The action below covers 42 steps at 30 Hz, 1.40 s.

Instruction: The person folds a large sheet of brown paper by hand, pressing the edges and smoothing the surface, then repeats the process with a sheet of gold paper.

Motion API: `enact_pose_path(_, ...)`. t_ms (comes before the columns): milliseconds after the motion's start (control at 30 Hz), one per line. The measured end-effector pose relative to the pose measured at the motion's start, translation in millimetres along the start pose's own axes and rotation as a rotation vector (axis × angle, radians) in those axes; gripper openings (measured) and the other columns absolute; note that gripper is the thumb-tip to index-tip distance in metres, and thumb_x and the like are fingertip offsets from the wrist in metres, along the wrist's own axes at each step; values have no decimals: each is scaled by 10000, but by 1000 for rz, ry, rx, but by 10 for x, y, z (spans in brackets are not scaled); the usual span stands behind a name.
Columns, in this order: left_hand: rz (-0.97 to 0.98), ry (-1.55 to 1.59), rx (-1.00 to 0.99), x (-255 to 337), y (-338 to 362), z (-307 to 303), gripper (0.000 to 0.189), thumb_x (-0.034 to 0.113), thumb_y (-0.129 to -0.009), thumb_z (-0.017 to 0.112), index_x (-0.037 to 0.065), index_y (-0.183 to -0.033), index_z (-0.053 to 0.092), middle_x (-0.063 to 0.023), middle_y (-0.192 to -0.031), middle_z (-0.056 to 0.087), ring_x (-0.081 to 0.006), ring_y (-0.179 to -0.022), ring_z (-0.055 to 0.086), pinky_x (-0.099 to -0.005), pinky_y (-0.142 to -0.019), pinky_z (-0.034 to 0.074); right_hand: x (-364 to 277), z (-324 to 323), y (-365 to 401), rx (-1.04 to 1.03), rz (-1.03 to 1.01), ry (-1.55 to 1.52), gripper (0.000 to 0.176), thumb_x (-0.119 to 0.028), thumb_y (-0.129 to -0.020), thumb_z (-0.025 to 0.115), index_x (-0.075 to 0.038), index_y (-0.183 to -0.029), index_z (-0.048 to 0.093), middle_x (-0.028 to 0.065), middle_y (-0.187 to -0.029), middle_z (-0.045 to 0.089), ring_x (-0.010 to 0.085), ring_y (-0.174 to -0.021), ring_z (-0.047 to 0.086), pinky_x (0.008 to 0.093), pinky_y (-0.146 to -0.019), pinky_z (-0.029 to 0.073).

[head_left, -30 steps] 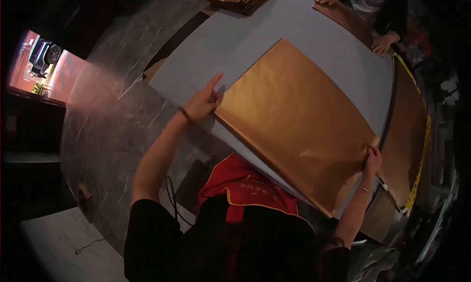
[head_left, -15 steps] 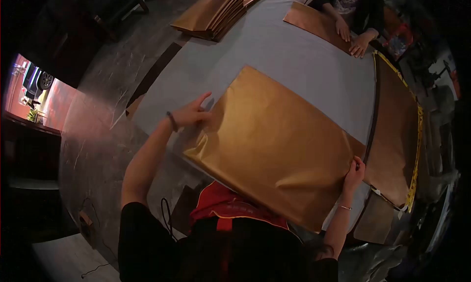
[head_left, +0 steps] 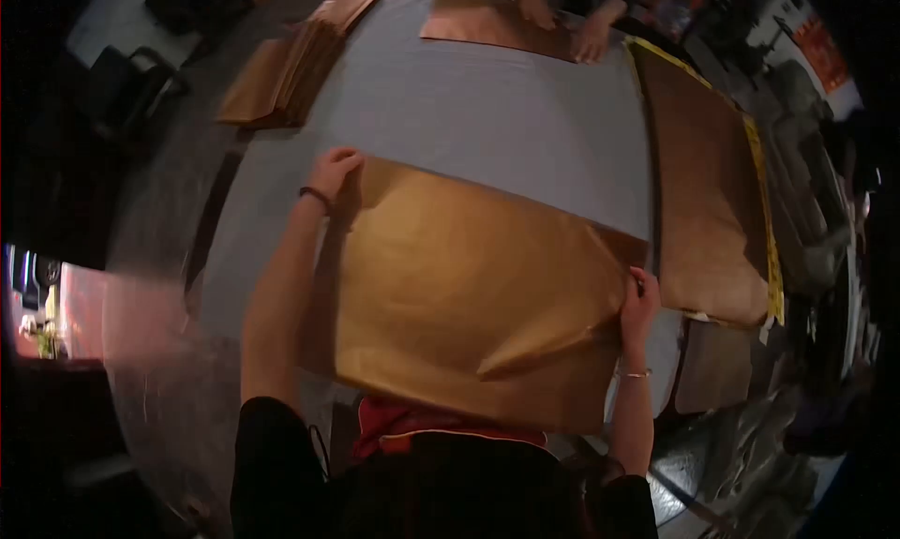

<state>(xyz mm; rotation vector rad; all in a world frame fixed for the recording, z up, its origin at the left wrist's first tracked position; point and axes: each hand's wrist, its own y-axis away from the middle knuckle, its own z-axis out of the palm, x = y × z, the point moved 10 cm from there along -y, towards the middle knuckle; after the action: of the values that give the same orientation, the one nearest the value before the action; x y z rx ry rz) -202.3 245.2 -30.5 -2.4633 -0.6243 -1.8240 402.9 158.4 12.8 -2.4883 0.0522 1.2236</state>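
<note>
A large golden-brown sheet, like kraft paper (head_left: pixel 450 276), slopes in front of me over the near part of the table, its lower edge by my waist. Creases run across its lower right part. At its upper left corner, my left hand (head_left: pixel 336 171) is closed with the fingertips pinched on the edge. My right hand (head_left: pixel 639 303) grips the right edge, thumb and fingers pressed together, and the paper puckers beside it. A darker strip shows behind the sheet near each hand.
A grey-covered table (head_left: pixel 487 98) extends ahead. At its far left lies a stack of folded brown sheets (head_left: pixel 281 75). Across the table, a person's hands (head_left: pixel 589 40) rest by another brown sheet (head_left: pixel 487 22). A brown panel (head_left: pixel 708 183) with yellow tape edging (head_left: pixel 761 164) lies right.
My left hand has gone from open with a finger pointing, beside the sheet, to closed on its upper left corner. The sheet has turned flatter across; my view has shifted right.
</note>
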Motion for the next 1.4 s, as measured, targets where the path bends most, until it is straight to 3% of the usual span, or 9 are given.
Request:
enact_pose_path(67,37,-93,-5,0,-31,32,293,214,-904,602,23,-1125,627,-58,-1047,635,-163,-934,580,-312,-830,474,22,-25,3,34,-88,-26,132,-42,-897,563,-13,-1005,632,71,-915,603,169,-813,560,275,-714,449)
enact_pose_path(200,-32,27,8,-108,-15,-18,236,198,-899,617,22,-1053,648,-23,-964,633,-140,-874,572,-288,-784,469,87,-28,15,66,-24,-46,135,-26,-882,571,-20,-1000,636,69,-898,597,156,-776,554,260,-686,444)
enact_pose_path(400,56,22,26,-182,-106,-36,125,149,-888,631,34,-936,636,15,-843,593,-106,-777,542,-255,-717,451,102,-19,9,57,37,-97,164,-52,-896,571,-15,-1049,617,64,-924,606,138,-792,557,252,-706,453)
enact_pose_path(433,90,-16,38,-141,-96,-53,118,143,-891,626,34,-935,636,14,-833,590,-104,-773,541,-253,-710,452,153,-25,11,80,92,-139,190,-68,-898,577,-10,-1077,606,63,-938,609,134,-809,559,252,-722,456)
enact_pose_path(467,86,-21,45,-151,-88,-63,118,143,-891,626,34,-935,636,14,-833,590,-104,-773,541,-253,-710,452,273,-1,7,37,184,-102,343,-110,-897,594,-13,-1218,519,61,-967,609,123,-841,557,250,-755,456)
enact_pose_path(600,78,-87,83,-84,-38,-25,115,126,-889,617,17,-915,641,5,-847,610,-102,-786,550,-255,-740,460,138,-6,-171,-29,362,-282,575,-188,-893,617,0,-1359,337,40,-876,607,103,-796,538,244,-737,447)
enact_pose_path(700,81,-24,67,-115,-47,-26,98,124,-903,609,28,-903,625,14,-839,591,-93,-768,529,-245,-713,450,253,27,-252,-113,548,-390,575,-219,-882,632,29,-1330,372,27,-812,608,86,-761,526,231,-711,437)
enact_pose_path(1167,152,-66,25,-214,-141,-76,115,129,-911,589,20,-920,622,18,-828,580,-91,-745,518,-249,-697,443,500,90,-588,1,295,-180,299,-94,-849,630,-10,-1126,553,47,-831,641,94,-741,563,248,-672,464)
enact_pose_path(1400,280,-402,176,102,23,-20,177,154,-903,576,-18,-901,612,-30,-790,599,-133,-732,538,-289,-682,450,338,78,-538,55,287,-124,261,-103,-875,609,-15,-1115,556,94,-927,646,150,-840,604,286,-721,483)
